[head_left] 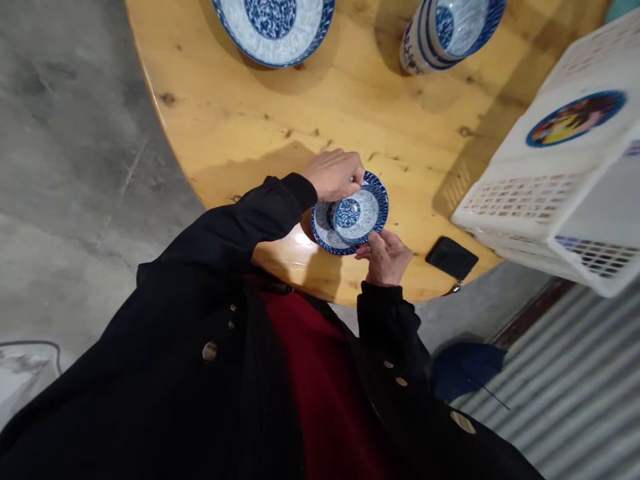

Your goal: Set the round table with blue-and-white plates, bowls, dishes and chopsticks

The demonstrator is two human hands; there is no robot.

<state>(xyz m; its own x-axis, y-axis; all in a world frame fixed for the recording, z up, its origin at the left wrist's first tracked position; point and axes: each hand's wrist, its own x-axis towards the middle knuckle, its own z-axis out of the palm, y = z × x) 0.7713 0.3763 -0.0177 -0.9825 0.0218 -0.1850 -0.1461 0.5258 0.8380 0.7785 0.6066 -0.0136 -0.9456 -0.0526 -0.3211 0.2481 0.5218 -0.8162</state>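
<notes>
Two small blue-and-white saucers (357,213) are stacked, one overlapping the other, just above the near edge of the round wooden table (260,113). My left hand (334,175) curls over their far rim, fingers closed on it. My right hand (386,256) grips the near rim from below, fingers pinched. Both arms wear black sleeves.
A large blue-and-white plate (274,23) lies at the table's far side. A stack of patterned bowls (445,30) stands far right. A white slotted plastic crate (560,167) rests on the right edge. A small black wallet (451,257) lies near my right hand. Concrete floor spreads to the left.
</notes>
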